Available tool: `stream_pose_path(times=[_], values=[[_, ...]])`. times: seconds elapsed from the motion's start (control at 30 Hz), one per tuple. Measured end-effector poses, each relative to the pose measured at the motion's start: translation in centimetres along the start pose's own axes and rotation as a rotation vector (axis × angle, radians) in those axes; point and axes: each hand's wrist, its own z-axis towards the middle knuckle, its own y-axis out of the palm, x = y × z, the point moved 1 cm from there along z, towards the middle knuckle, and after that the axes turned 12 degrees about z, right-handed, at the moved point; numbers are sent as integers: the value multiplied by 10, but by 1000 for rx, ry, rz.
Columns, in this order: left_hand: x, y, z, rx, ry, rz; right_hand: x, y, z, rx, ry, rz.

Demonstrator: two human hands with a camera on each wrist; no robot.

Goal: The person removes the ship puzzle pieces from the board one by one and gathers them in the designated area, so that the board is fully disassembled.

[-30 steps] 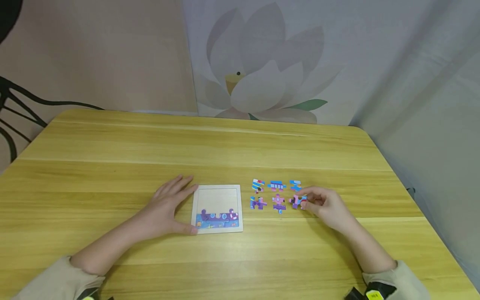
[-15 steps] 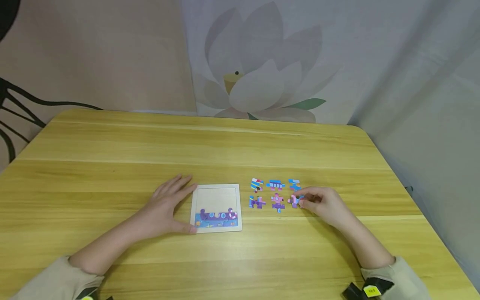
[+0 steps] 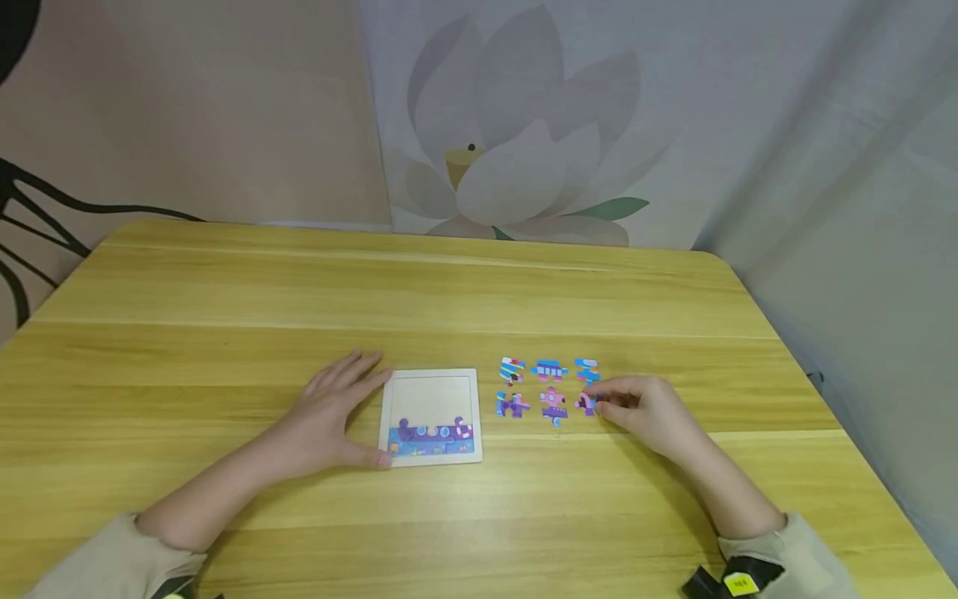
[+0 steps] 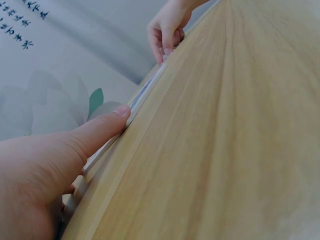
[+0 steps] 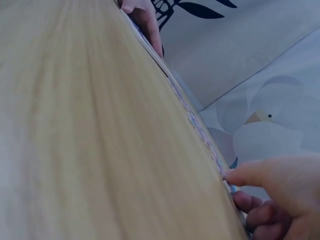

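A white-framed puzzle board (image 3: 430, 399) lies on the table, its lower part filled with purple and blue pieces. My left hand (image 3: 329, 420) is spread along the board's left side, thumb on the lower left corner and forefinger by the upper left one. To the right of the board, my right hand (image 3: 644, 413) pinches a pink and purple puzzle piece (image 3: 584, 404) between thumb and forefinger, partly covering it. In the right wrist view the other fingers (image 5: 265, 215) are curled beneath the thumb.
Several loose puzzle pieces (image 3: 552, 370) lie in two rows between the board and my right hand. The wooden table (image 3: 479, 532) reaches back to a wall hanging with a flower print (image 3: 524, 175). A black chair (image 3: 37, 216) stands at the far left.
The right thumb and forefinger have shifted slightly left over the pink and purple puzzle piece and cover more of it. The left hand and the board have stayed in place.
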Motion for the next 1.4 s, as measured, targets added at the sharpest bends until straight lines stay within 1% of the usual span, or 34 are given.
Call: stream_pose_path(times=[0.13,0.27,0.33,0.43,0.63,0.77,0.93,1.07,1.2,1.3,1.4], values=[[0,0,0,-2,-1,1,1,-2,-1,10,-8,10],[0,0,0,-1,0,-4,-3,-2,0,39,-11,-2],[0,0,0,-1,-1,-5,-6,-1,1,60,-23,-11],[0,0,0,-2,-2,-4,-12,2,1,93,-62,-10],[-1,1,1,-2,-2,-3,-23,13,1,160,-113,54],[-3,2,1,-5,-8,2,-29,22,2,175,-138,113],[-2,1,1,-1,-7,5,-37,34,4,164,-156,153],[-1,0,1,1,-4,3,-45,44,8,127,-144,181],[-1,1,1,2,0,8,-53,54,12,94,-145,166],[-1,1,1,3,3,9,-58,62,15,79,-169,144],[-1,1,1,2,4,7,-63,69,17,56,-180,157]])
